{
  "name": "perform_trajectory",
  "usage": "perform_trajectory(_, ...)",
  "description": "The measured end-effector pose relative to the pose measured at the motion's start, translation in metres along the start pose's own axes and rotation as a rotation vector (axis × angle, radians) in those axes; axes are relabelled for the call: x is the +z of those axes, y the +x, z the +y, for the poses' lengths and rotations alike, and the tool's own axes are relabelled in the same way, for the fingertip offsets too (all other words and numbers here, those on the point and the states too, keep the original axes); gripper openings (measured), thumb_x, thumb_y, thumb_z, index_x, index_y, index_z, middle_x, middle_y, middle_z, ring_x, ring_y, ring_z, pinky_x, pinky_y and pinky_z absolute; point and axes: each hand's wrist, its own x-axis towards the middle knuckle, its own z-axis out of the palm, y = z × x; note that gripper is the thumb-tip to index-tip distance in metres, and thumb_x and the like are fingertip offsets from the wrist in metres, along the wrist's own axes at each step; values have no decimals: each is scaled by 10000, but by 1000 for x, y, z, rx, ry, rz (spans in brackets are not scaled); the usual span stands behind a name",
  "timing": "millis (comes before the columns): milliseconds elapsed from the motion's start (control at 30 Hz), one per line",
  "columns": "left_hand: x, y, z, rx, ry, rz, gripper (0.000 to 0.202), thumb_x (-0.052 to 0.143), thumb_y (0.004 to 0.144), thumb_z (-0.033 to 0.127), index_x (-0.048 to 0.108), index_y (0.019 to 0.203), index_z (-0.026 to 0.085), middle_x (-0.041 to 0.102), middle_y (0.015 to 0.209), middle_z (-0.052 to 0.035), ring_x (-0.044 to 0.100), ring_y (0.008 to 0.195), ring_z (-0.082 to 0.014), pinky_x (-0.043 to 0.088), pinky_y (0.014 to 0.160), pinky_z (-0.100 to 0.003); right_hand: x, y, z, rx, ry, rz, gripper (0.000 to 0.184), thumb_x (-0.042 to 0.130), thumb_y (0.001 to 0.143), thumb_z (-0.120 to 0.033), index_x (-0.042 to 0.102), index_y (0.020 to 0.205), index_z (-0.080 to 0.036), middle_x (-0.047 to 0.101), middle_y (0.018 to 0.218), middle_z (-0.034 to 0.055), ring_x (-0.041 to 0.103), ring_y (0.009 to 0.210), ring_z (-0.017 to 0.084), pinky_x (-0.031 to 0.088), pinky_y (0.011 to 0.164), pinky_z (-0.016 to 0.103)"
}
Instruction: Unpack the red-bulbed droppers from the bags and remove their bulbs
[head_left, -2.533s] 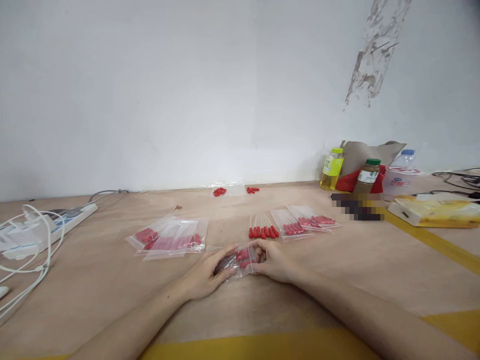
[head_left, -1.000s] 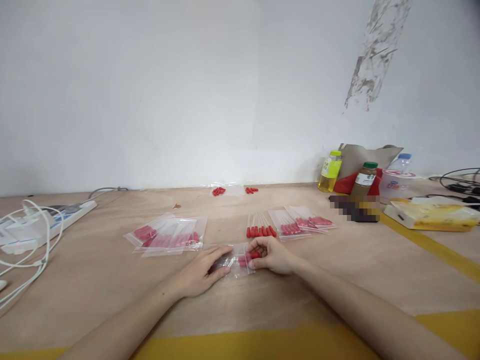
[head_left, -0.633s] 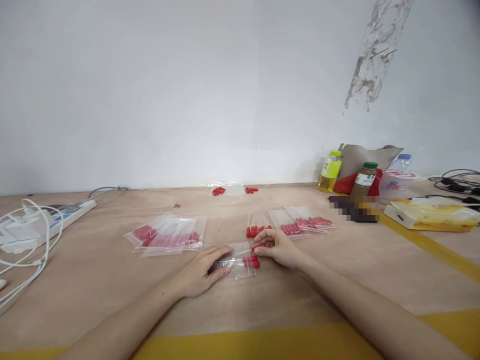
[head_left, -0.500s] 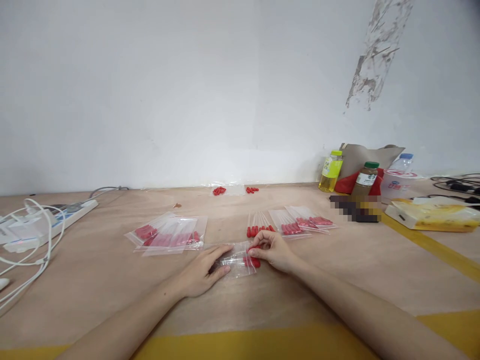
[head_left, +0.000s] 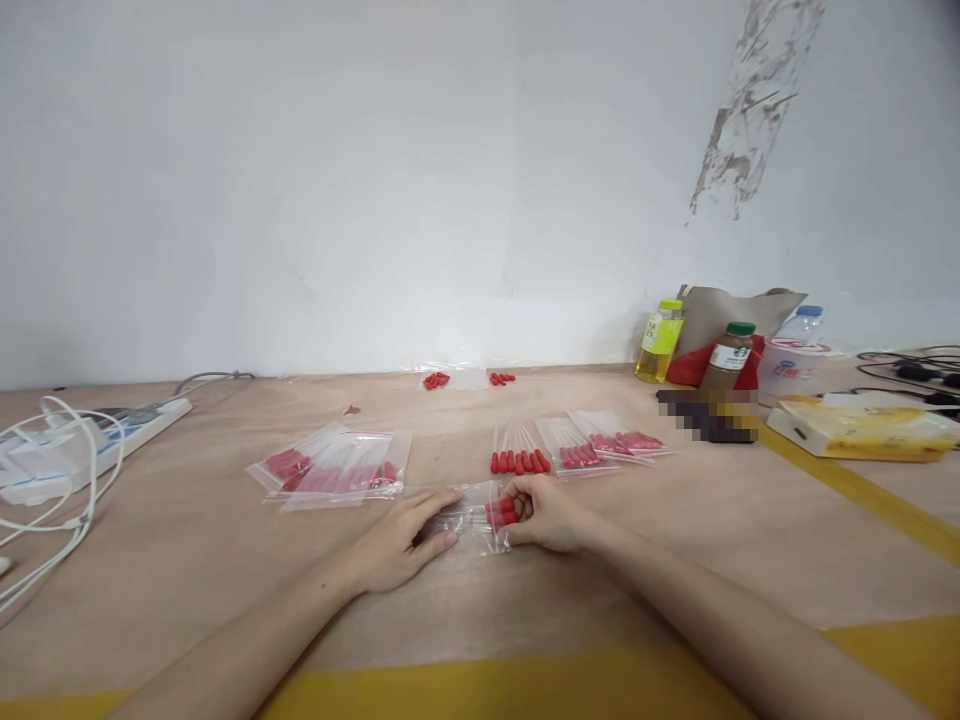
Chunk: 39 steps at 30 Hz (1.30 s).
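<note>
A small clear zip bag (head_left: 472, 515) lies on the plywood table (head_left: 225, 580) in front of me, with several red-bulbed droppers (head_left: 501, 513) in it. My left hand (head_left: 401, 540) lies on the bag's left end, fingers stretched over the plastic. My right hand (head_left: 546, 512) is closed at the bag's right end, pinching the red bulbs at the opening. Just beyond my right hand lies a loose row of red-bulbed droppers (head_left: 519, 458).
Filled bags (head_left: 334, 470) are stacked to the left, more filled bags (head_left: 600, 440) to the right. Red caps (head_left: 469, 379) lie by the wall. A power strip with white cables (head_left: 67, 455) is far left. Bottles (head_left: 664, 340), a cup and a yellow packet (head_left: 862, 425) stand at right.
My right hand reached to the loose droppers, then came back to the bag's opening with red bulbs in its fingers. My left hand stayed on the bag.
</note>
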Motion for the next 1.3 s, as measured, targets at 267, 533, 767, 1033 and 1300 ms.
perform_trajectory(267,0,0,-1,4,9,-4,432,407,873,416,395,1281,275,439,1322,-23,406,1206,-192,337,1014,-361,-9,-2,-5,37,370,-38,290,709,595,-322,576,790,-152,520,578,-49,477,515,66,384,497,201)
perform_trajectory(533,-1,1,-1,25,7,-10,407,409,872,410,435,1255,273,442,1320,-22,398,1214,-191,336,1016,-360,-52,-1,0,121,697,117,348,753,555,-375,596,770,-151,624,655,-5,569,534,79,480,549,217)
perform_trajectory(767,0,1,-4,18,15,-16,420,411,868,426,431,1260,277,433,1329,-18,390,1221,-187,332,1020,-365,-99,-1,14,-89,436,548,291,597,735,-373,606,955,-183,675,857,59,627,700,138,526,672,300)
perform_trajectory(1033,-2,1,-2,13,21,-19,416,408,868,435,433,1257,290,433,1330,-5,391,1221,-178,329,1023,-350,-51,19,27,-553,-639,561,374,372,823,-87,571,1122,-192,579,1140,99,547,1004,199,470,840,353)
perform_trajectory(1300,0,2,-5,21,10,-14,413,411,864,437,447,1248,289,435,1328,-13,395,1217,-193,330,1019,-364,-40,31,41,-541,-865,454,413,354,810,-31,561,1133,-184,572,1130,109,553,952,191,484,771,314)
